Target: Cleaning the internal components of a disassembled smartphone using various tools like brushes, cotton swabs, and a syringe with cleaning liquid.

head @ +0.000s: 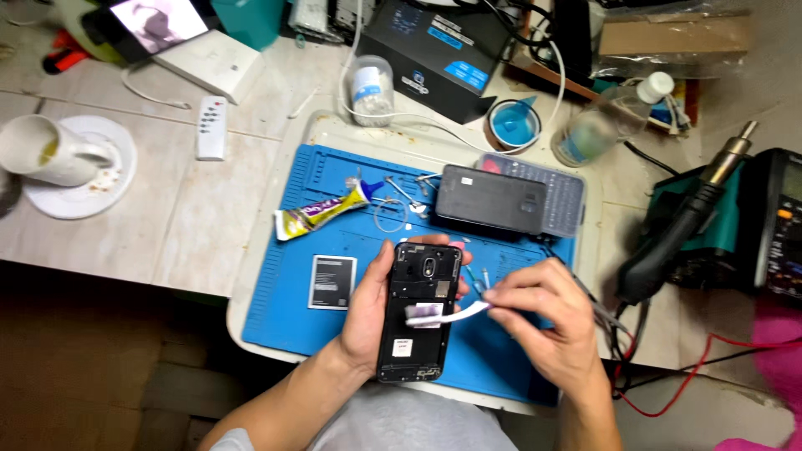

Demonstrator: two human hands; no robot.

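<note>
Both forearms enter from the bottom edge of the frame, nearest the camera. Beneath them, filling the centre, lies a blue work mat [510, 367] on a pale tray, its near edge overhanging the tiled tabletop [159, 209]; the bare blue area in the lower right of the mat leaves the widest open room for the hands. Right of centre, a black hot-air handle [681, 230] rests in its stand, just off the mat's right edge, apparently parked clear of the working area. Above centre, a dark back cover [491, 199] sits on a grey keyed case, set aside at the mat's far edge. In centre frame, the left hand [368, 313] is wrapped around an opened black phone [420, 311], fingers curled over its far side, holding it upright with the open back facing the camera, seemingly for a clear view of the interior. The right hand [547, 321] is pinched shut on a white strip [451, 315], whose other end touches the phone's middle; a thin tool also appears to run under this hand, though its grip cannot be told. In the upper left, a white cup [46, 150] lies tilted on a saucer, well apart. Left of the phone, a flat battery [332, 282] lies on the mat, and above it a crumpled glue tube [322, 212].
</note>
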